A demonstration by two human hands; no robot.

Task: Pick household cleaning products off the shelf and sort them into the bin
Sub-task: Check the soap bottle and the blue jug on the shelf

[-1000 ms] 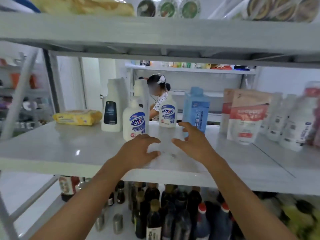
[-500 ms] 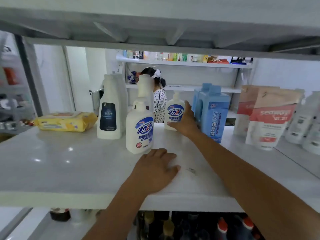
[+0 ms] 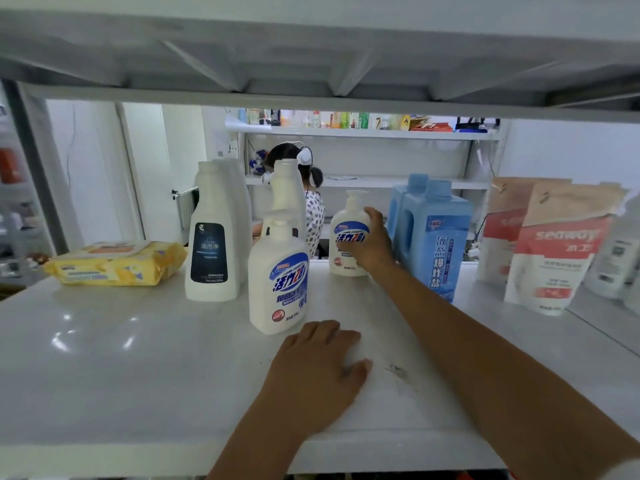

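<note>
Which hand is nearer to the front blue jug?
Right. The right hand grips a white bottle beside the front blue jug; the left hand rests on the shelf front.

Person, 2 arms: left forearm [image 3: 249, 441], left hand [image 3: 318, 372], right forearm [image 3: 485, 348], right hand [image 3: 372, 244], all bare. Pale sleeve edge [image 3: 623, 474] at right arm, blurred.

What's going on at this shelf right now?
A person is picking cleaning products. Their right hand grips the rear pump bottle, which stands on the shelf beside the blue jugs. Their left hand rests flat on the shelf near the front pump bottle. No bin is in view.
</note>
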